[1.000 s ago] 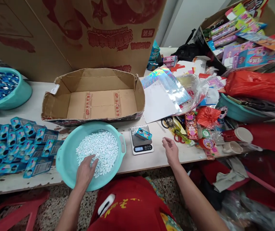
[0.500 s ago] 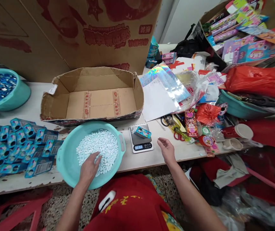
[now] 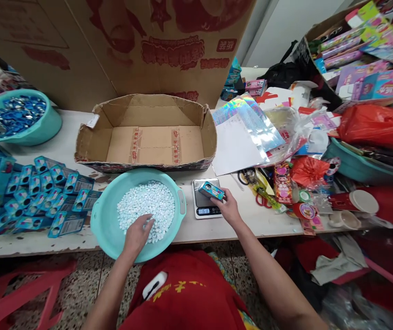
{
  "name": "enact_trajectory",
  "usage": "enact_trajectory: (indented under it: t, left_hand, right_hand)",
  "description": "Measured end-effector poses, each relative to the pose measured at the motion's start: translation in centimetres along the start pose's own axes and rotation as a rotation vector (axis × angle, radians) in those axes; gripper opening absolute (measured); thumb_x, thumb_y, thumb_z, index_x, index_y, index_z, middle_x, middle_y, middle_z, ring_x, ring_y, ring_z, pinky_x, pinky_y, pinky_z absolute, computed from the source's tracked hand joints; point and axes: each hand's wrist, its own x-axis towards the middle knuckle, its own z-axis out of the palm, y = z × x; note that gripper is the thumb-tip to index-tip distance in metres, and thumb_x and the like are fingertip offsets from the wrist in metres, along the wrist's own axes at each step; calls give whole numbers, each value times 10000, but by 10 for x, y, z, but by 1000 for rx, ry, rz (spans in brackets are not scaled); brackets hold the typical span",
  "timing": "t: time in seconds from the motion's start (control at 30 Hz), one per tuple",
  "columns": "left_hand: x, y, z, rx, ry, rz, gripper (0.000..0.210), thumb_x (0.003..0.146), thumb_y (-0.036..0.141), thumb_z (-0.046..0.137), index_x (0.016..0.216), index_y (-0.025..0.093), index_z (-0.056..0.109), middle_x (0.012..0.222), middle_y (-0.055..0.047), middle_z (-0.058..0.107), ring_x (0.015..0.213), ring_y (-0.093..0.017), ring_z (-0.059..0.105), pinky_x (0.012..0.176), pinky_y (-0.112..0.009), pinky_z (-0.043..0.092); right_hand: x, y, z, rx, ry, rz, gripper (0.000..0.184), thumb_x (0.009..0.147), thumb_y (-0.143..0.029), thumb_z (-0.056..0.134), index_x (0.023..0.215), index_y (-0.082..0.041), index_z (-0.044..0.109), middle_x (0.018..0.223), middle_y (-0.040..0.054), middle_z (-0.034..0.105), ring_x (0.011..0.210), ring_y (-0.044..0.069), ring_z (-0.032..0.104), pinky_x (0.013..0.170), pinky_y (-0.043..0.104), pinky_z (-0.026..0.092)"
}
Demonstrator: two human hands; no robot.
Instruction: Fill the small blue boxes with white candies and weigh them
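My right hand (image 3: 229,207) pinches the right end of a small blue box (image 3: 211,189) with a round window. The box is over the pan of a small digital scale (image 3: 198,199) with a lit display; whether it still touches the pan I cannot tell. My left hand (image 3: 138,234) rests in a turquoise basin (image 3: 108,229), its fingers loosely bent and apart on a heap of small white pellets (image 3: 148,201). Its palm side is hidden. Left of the basin lie several similar blue boxes (image 3: 66,223), grouped closely together.
Behind the basin stands an open cardboard tray (image 3: 155,144). A bowl of shiny blue packets (image 3: 50,123) is at the far left. White and holographic sheets (image 3: 237,146), red-handled scissors (image 3: 262,200), a cup (image 3: 344,221) and mixed packaging crowd the right side.
My right hand has moved left from beside the scale and taken hold of the small blue box. My left hand stays on the pellets. The camera view has shifted left.
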Motion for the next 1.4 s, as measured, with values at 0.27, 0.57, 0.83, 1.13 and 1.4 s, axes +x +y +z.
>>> enact_trajectory:
  t: [0.27,0.57,0.83,1.13,1.4]
  left_hand:
    - [10,99,-23,-1323,81,-300,571,802,648,449,1097,184,601,1123,-122,637,1009,-230,606,847,-352,473]
    - [25,92,-26,-1826,261,-470,225,852,272,520,713,119,609,713,-50,605,691,-143,598,665,-256,488]
    - [19,81,-38,-1797,185,-611,104,839,191,539,827,127,620,785,-52,620,692,-130,605,613,-242,495]
    - [23,100,-22,-1804,142,-614,167,857,201,488,762,124,602,706,-55,596,661,-137,597,632,-250,508]
    - [13,73,-25,-1103,260,-299,210,707,340,673,847,184,663,1067,-92,621,1044,-231,556,839,-317,460]
  right_hand:
    - [-24,-132,35,-175,-187,-543,309,778,-287,696,1074,-253,614,993,38,627,937,212,574,818,354,453]
    - [-38,-144,98,-442,-367,-726,328,770,-272,716,1078,-222,616,949,48,650,901,242,584,782,382,419]
    - [-46,-147,87,-309,-340,-603,332,758,-289,734,1067,-249,619,974,24,657,926,222,593,804,365,409]
    - [-53,-137,88,-410,-285,-577,326,732,-254,751,1040,-247,644,933,29,673,893,238,596,772,375,384]
    - [-47,-113,39,-108,-98,-330,340,738,-369,712,1044,-239,644,1031,49,655,951,236,587,846,400,452]
